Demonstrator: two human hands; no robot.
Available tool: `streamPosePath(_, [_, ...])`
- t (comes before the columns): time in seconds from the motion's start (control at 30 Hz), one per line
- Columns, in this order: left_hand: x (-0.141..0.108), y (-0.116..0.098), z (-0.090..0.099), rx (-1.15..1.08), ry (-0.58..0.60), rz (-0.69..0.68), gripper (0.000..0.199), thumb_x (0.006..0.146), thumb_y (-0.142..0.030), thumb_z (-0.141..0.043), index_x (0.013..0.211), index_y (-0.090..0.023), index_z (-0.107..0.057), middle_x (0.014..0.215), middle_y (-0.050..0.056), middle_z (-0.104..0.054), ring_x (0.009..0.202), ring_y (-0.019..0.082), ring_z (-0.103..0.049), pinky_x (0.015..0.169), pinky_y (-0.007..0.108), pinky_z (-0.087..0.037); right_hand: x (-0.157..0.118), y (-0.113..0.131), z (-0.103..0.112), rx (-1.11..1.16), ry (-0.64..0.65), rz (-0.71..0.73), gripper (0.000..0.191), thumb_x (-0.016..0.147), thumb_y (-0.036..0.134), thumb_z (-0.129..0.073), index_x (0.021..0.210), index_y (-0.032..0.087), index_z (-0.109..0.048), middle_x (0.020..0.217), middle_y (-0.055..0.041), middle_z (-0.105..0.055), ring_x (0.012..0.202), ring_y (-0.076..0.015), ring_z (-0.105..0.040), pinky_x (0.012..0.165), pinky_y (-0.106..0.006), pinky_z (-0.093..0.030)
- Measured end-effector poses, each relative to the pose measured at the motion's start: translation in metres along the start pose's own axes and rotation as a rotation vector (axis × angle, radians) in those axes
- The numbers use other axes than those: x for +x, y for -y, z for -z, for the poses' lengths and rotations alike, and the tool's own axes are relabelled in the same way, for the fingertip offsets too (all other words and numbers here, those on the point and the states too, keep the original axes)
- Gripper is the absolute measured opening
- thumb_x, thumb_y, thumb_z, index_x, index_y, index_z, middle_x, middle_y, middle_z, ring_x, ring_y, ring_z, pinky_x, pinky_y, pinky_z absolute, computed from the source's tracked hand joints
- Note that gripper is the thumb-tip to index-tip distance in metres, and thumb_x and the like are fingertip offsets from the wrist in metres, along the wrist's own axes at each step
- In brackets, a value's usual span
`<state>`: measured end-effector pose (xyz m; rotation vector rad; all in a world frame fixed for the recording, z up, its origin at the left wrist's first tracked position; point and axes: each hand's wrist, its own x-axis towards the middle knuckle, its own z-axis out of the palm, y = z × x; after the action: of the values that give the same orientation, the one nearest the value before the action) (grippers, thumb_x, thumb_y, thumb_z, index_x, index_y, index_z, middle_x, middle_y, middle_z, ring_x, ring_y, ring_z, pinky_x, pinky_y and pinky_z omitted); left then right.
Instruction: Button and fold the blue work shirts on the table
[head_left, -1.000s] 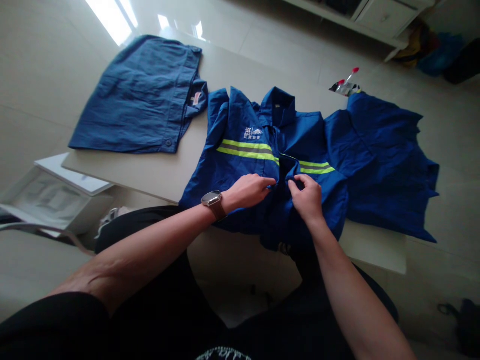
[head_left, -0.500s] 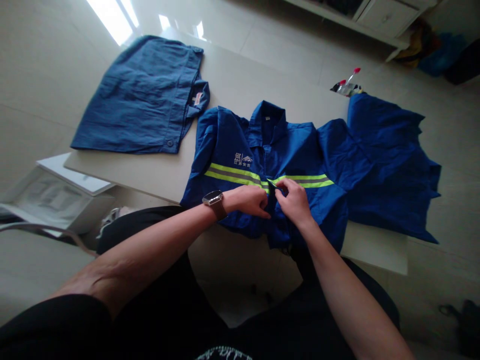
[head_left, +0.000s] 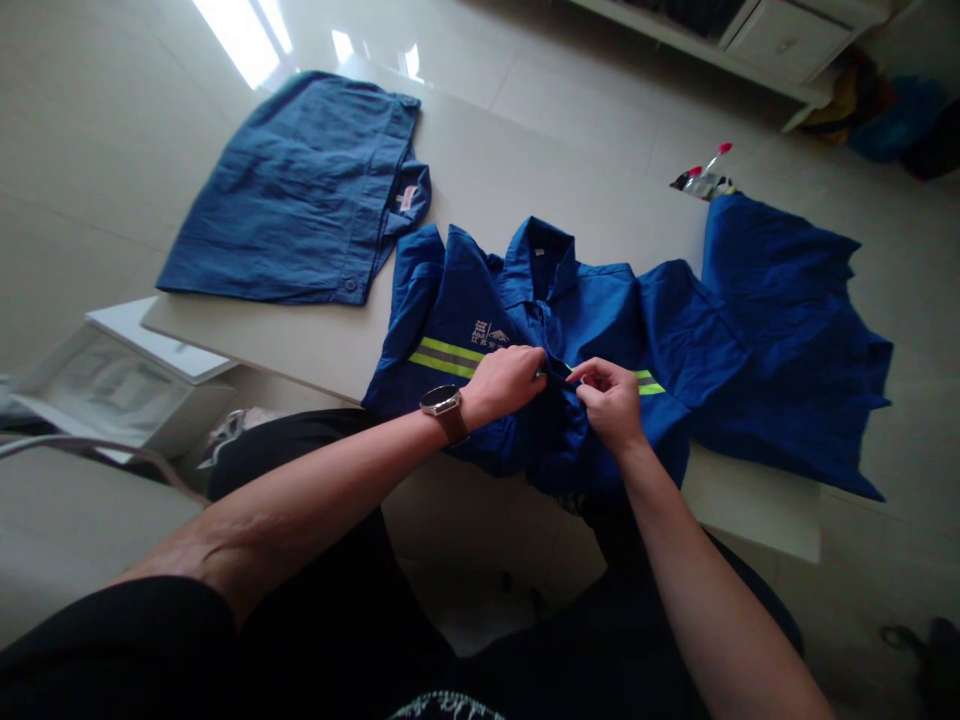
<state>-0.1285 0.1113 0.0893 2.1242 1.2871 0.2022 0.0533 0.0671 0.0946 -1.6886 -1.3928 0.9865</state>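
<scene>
Work jacket (head_left: 592, 310) in blue lies spread on the counter (head_left: 525, 170), collar (head_left: 538, 262) pointing away from me, a yellow-and-grey reflective band (head_left: 442, 358) across its chest. From my remote view, the left hand (head_left: 504, 385), a brown-strapped wristwatch (head_left: 441, 402) on its wrist, closes its fingers on the jacket's front edge. The right hand (head_left: 611, 405) pinches the opposite edge between thumb and fingers, the two hands almost touching at the centre of the front, over a small dark fold of cloth. A folded blue shirt (head_left: 292, 190) lies on the counter at upper left, well apart from the hands. A blue garment (head_left: 780, 340) sits just beside the jacket at right, its edge overlapping the sleeve, I cannot tell exactly how. A small packet with red-tipped items (head_left: 701, 183) rests at its top edge. Beyond the counter, I see a glossy tiled floor (head_left: 570, 100).
</scene>
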Motion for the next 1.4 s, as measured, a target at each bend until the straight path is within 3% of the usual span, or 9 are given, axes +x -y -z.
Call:
streamPosePath(0.27, [0.007,0.007,-0.005,-0.083,0.047,-0.211,0.019,0.093,-0.023,-0.058,0.093,-0.020,-0.077,0.091,0.008,-0.077,0.086,0.021,-0.071,0.077,0.029,-0.049,0.007,-0.012,0.001,-0.302,-0.208,0.210,0.012,0.071,0.014,-0.054,0.065,0.022,-0.059,0.069,0.0011,-0.048,0.062,-0.0159,-0.046,0.062,-0.032,-0.037])
streamPosePath(0.4, [0.008,0.010,-0.004,-0.091,0.065,-0.314,0.019,0.092,-0.022,-0.057,0.090,-0.019,-0.076,0.088,0.007,-0.076,0.083,0.020,-0.070,0.075,0.027,-0.047,0.005,-0.007,-0.003,-0.375,-0.204,0.236,0.016,0.073,0.009,-0.050,0.074,0.024,-0.058,0.084,-0.0032,-0.057,0.074,-0.0195,-0.053,0.073,-0.034,-0.044])
streamPosePath(0.57, [0.006,0.011,-0.001,-0.107,0.108,-0.396,0.021,0.090,-0.017,-0.055,0.088,-0.020,-0.076,0.089,0.006,-0.077,0.083,0.018,-0.070,0.076,0.026,-0.048,0.006,-0.011,-0.005,-0.362,-0.099,0.209,0.014,0.078,0.012,-0.050,0.081,0.025,-0.055,0.080,-0.0028,-0.062,0.076,-0.0219,-0.057,0.079,-0.035,-0.047])
streamPosePath(0.77, [-0.001,0.006,0.007,-0.156,0.221,-0.410,0.026,0.083,-0.014,-0.060,0.092,-0.027,-0.081,0.092,0.001,-0.080,0.084,0.017,-0.072,0.077,0.026,-0.049,0.009,-0.019,0.002,-0.483,-0.225,0.234,0.020,0.077,0.011,-0.046,0.084,0.026,-0.057,0.087,-0.0067,-0.063,0.086,-0.0261,-0.060,0.082,-0.038,-0.046])
streamPosePath(0.9, [-0.004,0.006,0.011,-0.109,0.300,-0.335,0.013,0.083,-0.026,-0.068,0.086,-0.026,-0.081,0.082,0.001,-0.078,0.074,0.017,-0.070,0.069,0.026,-0.047,0.006,-0.016,0.006,-0.521,-0.063,0.157,0.021,0.070,0.013,-0.048,0.081,0.026,-0.061,0.072,-0.0031,-0.060,0.071,-0.0237,-0.055,0.070,-0.035,-0.041])
streamPosePath(0.97, [-0.004,0.006,0.012,-0.075,0.309,-0.288,0.021,0.088,-0.040,-0.068,0.081,-0.024,-0.080,0.078,0.003,-0.077,0.070,0.018,-0.069,0.066,0.028,-0.046,0.006,-0.012,0.008,-0.459,0.062,0.078,0.016,0.067,0.016,-0.048,0.072,0.026,-0.059,0.062,-0.0004,-0.054,0.063,-0.0211,-0.050,0.063,-0.033,-0.036])
streamPosePath(1.07, [-0.003,0.006,0.011,-0.022,0.191,-0.123,0.031,0.092,-0.047,-0.063,0.082,-0.023,-0.078,0.080,0.006,-0.076,0.073,0.021,-0.070,0.066,0.029,-0.046,0.007,-0.005,0.011,-0.172,0.274,-0.026,0.007,0.056,0.023,-0.047,0.063,0.025,-0.050,0.056,0.0021,-0.048,0.058,-0.0177,-0.045,0.056,-0.030,-0.033])
streamPosePath(1.23, [0.003,0.008,0.006,-0.028,-0.012,0.212,0.031,0.091,-0.051,-0.064,0.094,-0.022,-0.074,0.095,0.009,-0.078,0.085,0.023,-0.072,0.072,0.030,-0.050,0.002,0.013,0.016,0.198,0.516,-0.156,0.023,0.044,0.025,-0.047,0.066,0.024,-0.053,0.064,0.0005,-0.058,0.062,-0.0184,-0.052,0.055,-0.028,-0.042])
streamPosePath(1.4, [0.007,0.010,0.000,-0.049,-0.047,0.222,0.025,0.095,-0.039,-0.059,0.109,-0.023,-0.071,0.108,0.010,-0.078,0.095,0.025,-0.073,0.077,0.032,-0.052,-0.001,0.010,0.021,0.227,0.569,-0.171,0.024,0.050,0.025,-0.052,0.073,0.023,-0.057,0.067,0.0004,-0.059,0.065,-0.0187,-0.054,0.058,-0.029,-0.044])
